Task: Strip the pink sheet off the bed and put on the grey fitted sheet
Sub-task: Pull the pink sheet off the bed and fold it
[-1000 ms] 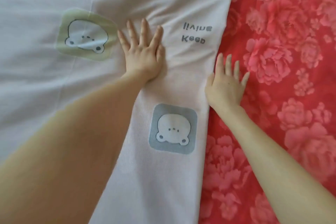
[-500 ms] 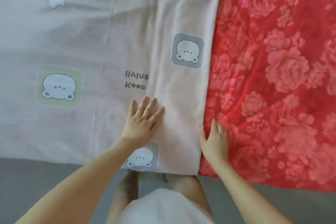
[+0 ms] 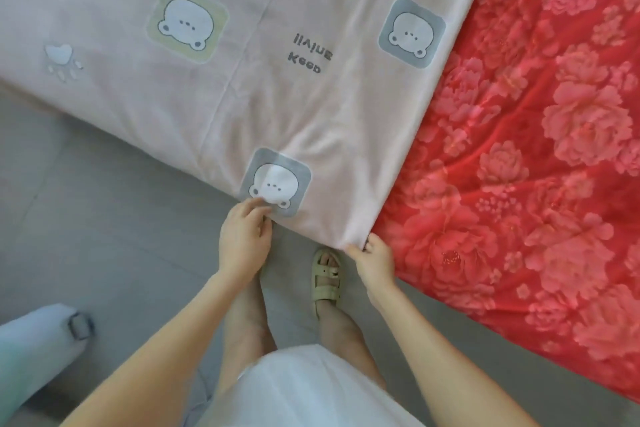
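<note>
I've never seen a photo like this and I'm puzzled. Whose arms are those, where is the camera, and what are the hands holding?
No machine here: these are a person's two bare arms. The camera sits on their head and looks down, so you see their own hands and legs. Spread out lies a pale pink sheet printed with bear faces, next to a red flowered blanket. The left hand pinches the sheet's near edge, the right hand its corner. Below is grey floor and a pale green sandal.
</note>
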Motion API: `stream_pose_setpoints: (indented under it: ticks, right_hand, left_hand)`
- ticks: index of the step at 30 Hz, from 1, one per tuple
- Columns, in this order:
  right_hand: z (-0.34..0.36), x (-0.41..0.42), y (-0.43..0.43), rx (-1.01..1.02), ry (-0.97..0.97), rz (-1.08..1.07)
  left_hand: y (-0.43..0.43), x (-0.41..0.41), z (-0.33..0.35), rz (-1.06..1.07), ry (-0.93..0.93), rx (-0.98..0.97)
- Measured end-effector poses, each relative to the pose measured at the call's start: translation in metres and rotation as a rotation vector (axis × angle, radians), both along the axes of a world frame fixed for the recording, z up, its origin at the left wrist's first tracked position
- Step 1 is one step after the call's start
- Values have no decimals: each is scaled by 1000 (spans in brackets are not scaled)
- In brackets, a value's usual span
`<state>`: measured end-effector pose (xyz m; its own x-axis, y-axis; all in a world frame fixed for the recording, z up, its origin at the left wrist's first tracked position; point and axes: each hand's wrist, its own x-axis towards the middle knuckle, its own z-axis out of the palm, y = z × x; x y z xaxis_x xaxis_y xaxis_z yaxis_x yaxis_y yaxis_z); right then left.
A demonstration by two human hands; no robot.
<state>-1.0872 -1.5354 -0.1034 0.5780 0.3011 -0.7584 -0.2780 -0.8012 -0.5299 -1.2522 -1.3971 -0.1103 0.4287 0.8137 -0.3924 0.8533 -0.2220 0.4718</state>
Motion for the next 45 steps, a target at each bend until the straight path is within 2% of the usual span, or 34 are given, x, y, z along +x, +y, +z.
stream_pose_setpoints:
  ticks: [4, 10, 15, 17, 21, 24, 27, 31, 34, 37, 39, 41, 42, 43, 45]
  right_hand:
    - [-6, -19, -9, 29, 73, 63]
    - [-3, -56, -17, 84, 51, 4]
    - [54, -72, -8, 229, -6, -49]
    - [86, -77, 1, 258, -36, -68]
    - [140, -80, 26, 284, -3, -179]
    - [176, -85, 43, 266, 51, -194]
    - [200, -84, 51, 258, 85, -160]
    - [218, -74, 57, 244, 59, -120]
    - [223, -64, 62, 216, 30, -135]
    - [220, -61, 59, 163, 17, -88]
    - [219, -70, 49, 63, -133, 92]
    - [217, -86, 32, -108, -560, 519]
    - [216, -99, 23, -62, -769, 753]
    - [219, -116, 14, 108, -864, 975]
    - [226, -156, 5, 428, -800, 1359]
  left_hand:
    - [-77, -18, 17, 602, -75, -354]
    - [-154, -49, 5, 1064, -242, -880]
    - [-181, -53, 17, 1456, -443, -1476]
    - [-190, -49, 31, 1613, -634, -1657]
    - [-194, -31, 62, 1929, -1226, -1850]
    - [-180, -11, 86, 2065, -1554, -1835]
    - [-154, -4, 111, 2211, -1728, -1661]
    - [-132, -33, 129, 2477, -1680, -1442]
    - [-135, -73, 152, 2642, -1474, -1123]
    - [-141, -115, 160, 2446, -1474, -909]
    - [-143, -135, 167, 2296, -1409, -689]
    - [-143, -149, 178, 2181, -1218, -426]
    - [-143, -154, 186, 2083, -1139, -335]
    - [-142, -156, 196, 1967, -1082, -282]
    - [-138, -153, 218, 1741, -1034, -223]
